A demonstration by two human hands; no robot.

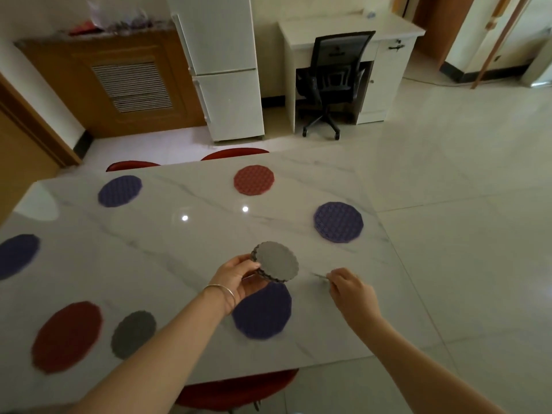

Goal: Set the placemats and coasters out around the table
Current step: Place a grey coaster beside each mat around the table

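Left hand [239, 274] grips grey coaster stack [276, 261], faces tilted up-right.

- Setting: a home, combined dining and living space.
- White marble-look dining table [179, 234], with red stools [236, 153] tucked at its edges.
- White two-door fridge [224, 70] against the far wall.
- Wooden cabinet [113, 82] with a louvred panel beside the fridge.
- White desk [385, 28] with a black mesh office chair [331, 82].
- Glossy pale floor tiles [463, 174]; wooden door frames [501, 40].
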